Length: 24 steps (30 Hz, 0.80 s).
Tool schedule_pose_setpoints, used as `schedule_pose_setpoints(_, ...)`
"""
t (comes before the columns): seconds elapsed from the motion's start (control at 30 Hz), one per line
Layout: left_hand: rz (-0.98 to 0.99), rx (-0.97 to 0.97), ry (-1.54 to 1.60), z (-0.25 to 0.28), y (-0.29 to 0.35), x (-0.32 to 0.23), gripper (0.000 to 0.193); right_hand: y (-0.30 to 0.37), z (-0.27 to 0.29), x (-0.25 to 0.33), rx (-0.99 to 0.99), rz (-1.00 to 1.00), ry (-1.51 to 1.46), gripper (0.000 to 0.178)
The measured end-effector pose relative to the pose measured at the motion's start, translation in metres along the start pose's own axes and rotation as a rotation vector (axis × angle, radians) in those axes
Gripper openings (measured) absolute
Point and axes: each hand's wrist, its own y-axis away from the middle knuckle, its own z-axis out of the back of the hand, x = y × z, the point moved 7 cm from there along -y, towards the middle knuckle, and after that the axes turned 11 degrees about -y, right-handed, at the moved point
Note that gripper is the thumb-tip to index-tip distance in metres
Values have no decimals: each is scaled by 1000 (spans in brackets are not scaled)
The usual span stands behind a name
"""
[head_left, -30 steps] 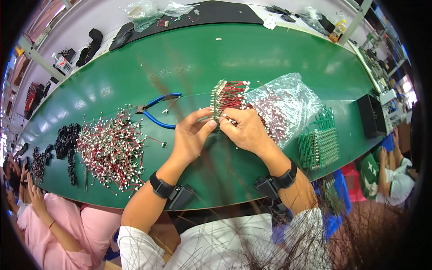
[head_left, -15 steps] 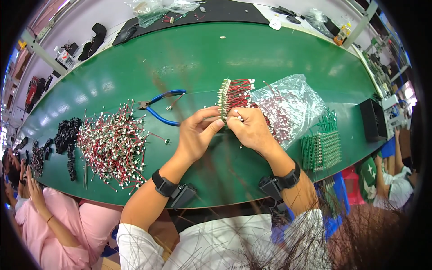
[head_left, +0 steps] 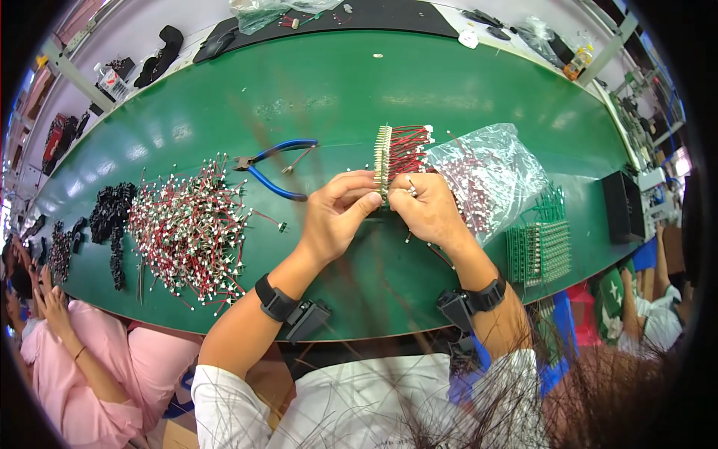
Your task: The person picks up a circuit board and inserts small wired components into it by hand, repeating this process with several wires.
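My left hand point(head_left: 338, 215) pinches the near end of an upright pale strip of small boards point(head_left: 383, 156) between thumb and fingers. Red wires with white plugs point(head_left: 410, 147) stick out from the strip's right side. Against the strip's near end, my right hand point(head_left: 428, 211) is closed, its curled fingers hiding whatever they grip. Loose red wire shows below that hand. Just right of it lies a clear plastic bag point(head_left: 502, 168) full of red-and-white wired connectors. Blue-handled cutters point(head_left: 273, 166) rest open to the left of my hands.
A large heap of wired connectors point(head_left: 191, 232) covers the left of the green table point(head_left: 329, 90), beside black parts point(head_left: 112, 217). At right stand a stack of green boards point(head_left: 540, 251) and a black box point(head_left: 622, 207). A person in pink point(head_left: 90, 367) sits at left.
The whole view has shifted slightly. My hands stay at the strip's near end, with the right fingers curled a little differently; a red wire now shows below my right hand.
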Motion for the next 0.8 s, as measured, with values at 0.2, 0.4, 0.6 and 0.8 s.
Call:
schedule_pose_setpoints(0.2, -17, -20, -49, 4, 0, -2, 19, 1, 1, 15, 23, 47, 153, 18)
schedule_pose_setpoints(0.4, -34, -51, -145, 11, 0, -1, 14, 0, 0, 18, 98, 100, 221, 19)
schedule_pose_setpoints(0.6, -28, -47, -167, 11, 2, -2, 10, 0, -1, 22, 139, 103, 257, 16)
schedule_pose_setpoints(0.8, -4, -41, -176, 9, 1, -2, 8, 2, -1, 19, 137, 183, 321, 11)
